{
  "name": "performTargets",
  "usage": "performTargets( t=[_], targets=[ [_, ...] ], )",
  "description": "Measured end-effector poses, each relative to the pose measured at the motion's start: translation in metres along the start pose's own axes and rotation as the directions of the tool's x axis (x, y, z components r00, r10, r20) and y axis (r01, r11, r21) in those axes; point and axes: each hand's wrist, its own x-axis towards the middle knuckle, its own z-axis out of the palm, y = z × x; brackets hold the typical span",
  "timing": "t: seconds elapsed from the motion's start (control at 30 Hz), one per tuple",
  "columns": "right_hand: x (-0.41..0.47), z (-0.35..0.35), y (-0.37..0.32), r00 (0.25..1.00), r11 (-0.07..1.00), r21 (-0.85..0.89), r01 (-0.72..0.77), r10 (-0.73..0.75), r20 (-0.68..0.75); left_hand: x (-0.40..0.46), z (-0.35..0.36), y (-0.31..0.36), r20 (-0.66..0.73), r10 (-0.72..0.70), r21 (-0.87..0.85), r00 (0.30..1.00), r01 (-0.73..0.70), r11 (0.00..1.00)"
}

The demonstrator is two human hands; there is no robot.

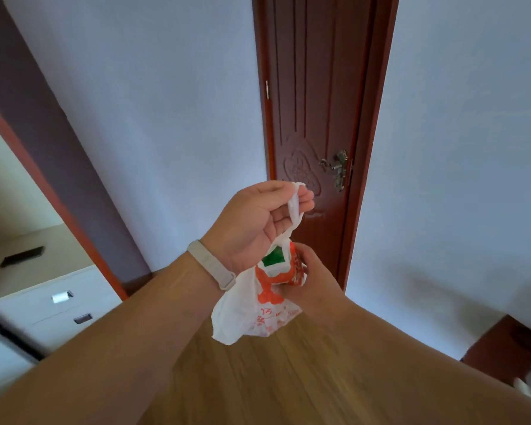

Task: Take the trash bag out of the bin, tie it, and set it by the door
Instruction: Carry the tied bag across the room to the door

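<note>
A small white trash bag [246, 314] with orange and green print hangs in the air in front of me. My left hand [252, 225], with a pale band on its wrist, pinches one twisted white handle of the bag above it. Lower and to the right, my right hand [310, 277] grips the bag's upper side. A dark red wooden door [316, 102] with a brass lever handle [334, 167] stands shut straight ahead, beyond the bag. The bin is not in view.
Wooden floor [288, 378] runs up to the door. White walls flank the door. A white drawer unit [52, 302] stands at the left, beside a red-framed opening. A dark brown piece of furniture [509, 348] sits at the lower right.
</note>
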Motion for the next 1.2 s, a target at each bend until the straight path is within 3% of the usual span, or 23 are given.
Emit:
performTargets(
  t=[0.27,0.43,0.67,0.93,1.07,1.2],
  targets=[
    [0.089,0.028,0.016,0.987,0.992,-0.015,-0.122,0.120,-0.110,0.101,-0.070,0.000,0.187,-0.084,-0.029,0.979,0.091,0.995],
    [0.130,0.050,0.018,0.950,0.981,-0.004,-0.193,0.186,-0.250,0.160,-0.108,0.000,0.361,-0.186,-0.023,0.914,0.208,0.978],
    [0.173,0.068,0.032,0.855,0.961,0.024,-0.277,0.258,-0.451,0.223,-0.127,-0.016,0.483,-0.286,-0.022,0.827,0.338,0.941],
    [0.221,0.033,0.089,0.781,0.929,0.100,-0.357,0.355,-0.514,0.316,-0.107,-0.071,0.538,-0.404,0.050,0.740,0.451,0.891],
    [0.255,0.003,0.138,0.767,0.900,0.131,-0.417,0.425,-0.480,0.368,-0.092,-0.108,0.484,-0.482,0.146,0.730,0.475,0.867],
    [0.287,-0.024,0.190,0.739,0.862,0.045,-0.505,0.459,-0.493,0.422,-0.077,-0.146,0.405,-0.574,0.256,0.712,0.514,0.819]
  ],
)
